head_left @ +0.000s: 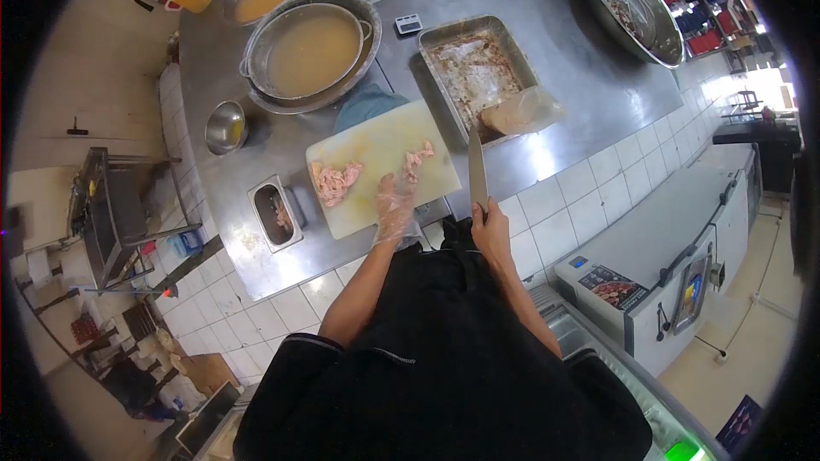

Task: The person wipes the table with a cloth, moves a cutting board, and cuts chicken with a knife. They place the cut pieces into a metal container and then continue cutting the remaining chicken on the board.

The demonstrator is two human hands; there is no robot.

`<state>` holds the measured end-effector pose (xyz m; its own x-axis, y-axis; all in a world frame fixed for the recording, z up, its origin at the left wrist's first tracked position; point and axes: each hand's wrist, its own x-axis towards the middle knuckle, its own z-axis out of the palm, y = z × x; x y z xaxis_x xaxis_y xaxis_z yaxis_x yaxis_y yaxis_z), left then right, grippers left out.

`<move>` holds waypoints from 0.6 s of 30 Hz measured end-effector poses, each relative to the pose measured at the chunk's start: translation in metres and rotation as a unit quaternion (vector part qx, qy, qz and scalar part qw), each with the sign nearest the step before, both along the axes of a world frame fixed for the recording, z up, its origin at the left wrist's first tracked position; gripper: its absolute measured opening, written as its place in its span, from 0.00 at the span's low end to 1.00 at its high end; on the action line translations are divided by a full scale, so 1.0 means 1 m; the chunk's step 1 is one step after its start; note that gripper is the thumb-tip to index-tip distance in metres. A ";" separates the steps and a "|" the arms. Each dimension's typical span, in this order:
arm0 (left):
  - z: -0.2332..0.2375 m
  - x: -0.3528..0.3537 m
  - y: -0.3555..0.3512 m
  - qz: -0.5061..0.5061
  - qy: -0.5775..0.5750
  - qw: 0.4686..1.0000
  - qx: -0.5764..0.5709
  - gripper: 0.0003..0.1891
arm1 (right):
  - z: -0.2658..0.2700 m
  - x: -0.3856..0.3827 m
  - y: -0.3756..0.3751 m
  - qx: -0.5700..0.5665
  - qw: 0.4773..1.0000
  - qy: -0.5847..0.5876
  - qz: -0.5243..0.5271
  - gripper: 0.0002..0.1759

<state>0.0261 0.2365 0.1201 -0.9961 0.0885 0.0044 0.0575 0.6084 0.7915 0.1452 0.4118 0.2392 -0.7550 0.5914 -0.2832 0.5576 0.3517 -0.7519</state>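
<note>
My right hand (pixel 490 229) is closed around the handle of a long kitchen knife (pixel 477 172), its blade pointing away from me beside the board's right edge. My left hand (pixel 395 207), in a clear plastic glove, rests over the near part of a white cutting board (pixel 376 141). Its fingers look stretched out and hold nothing I can see. Just beyond them lies a strip of raw pink meat pieces (pixel 415 162). A larger heap of cut raw meat (pixel 335 182) sits at the board's left side.
Left of the board stands a small steel container (pixel 275 213) with some meat inside. Behind are a steel bowl (pixel 226 127), a large pot (pixel 313 51) of cloudy liquid and a small scale (pixel 408 25). A stained metal tray (pixel 472 68) holds a plastic bag (pixel 523 111).
</note>
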 end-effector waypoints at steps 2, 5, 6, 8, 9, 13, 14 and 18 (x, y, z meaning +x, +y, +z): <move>-0.013 0.008 0.004 0.016 0.076 0.993 -0.094 0.15 | -0.006 -0.006 0.014 0.011 0.999 -0.011 0.036 0.15; -0.005 0.011 0.021 0.014 0.089 0.986 -0.140 0.14 | -0.014 -0.013 0.033 0.005 0.997 0.003 0.075 0.15; -0.023 0.004 0.025 0.013 0.058 0.991 -0.119 0.13 | -0.016 -0.015 0.037 -0.002 0.996 0.015 0.086 0.15; -0.033 -0.007 0.033 0.008 0.037 0.994 -0.107 0.11 | -0.026 -0.017 0.046 -0.003 0.994 0.038 0.104 0.15; -0.028 -0.013 0.039 0.004 0.047 0.992 -0.115 0.10 | -0.026 -0.020 0.051 -0.002 0.992 0.051 0.112 0.15; 0.005 -0.033 0.070 0.025 -0.007 0.998 0.063 0.06 | -0.017 -0.027 0.070 -0.032 0.989 0.013 0.141 0.16; 0.006 -0.039 0.077 0.027 -0.013 0.991 0.132 0.06 | -0.012 -0.029 0.075 -0.041 0.988 0.004 0.150 0.15; -0.051 -0.065 0.090 0.023 0.027 0.999 0.012 0.11 | -0.007 -0.031 0.091 -0.039 0.987 -0.001 0.159 0.15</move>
<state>-0.0391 0.3263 0.0686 -0.9973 0.0426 0.0592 0.0729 0.5918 0.8028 0.1140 0.5024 0.2327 -0.8982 0.3022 -0.3193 0.4298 0.4504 -0.7826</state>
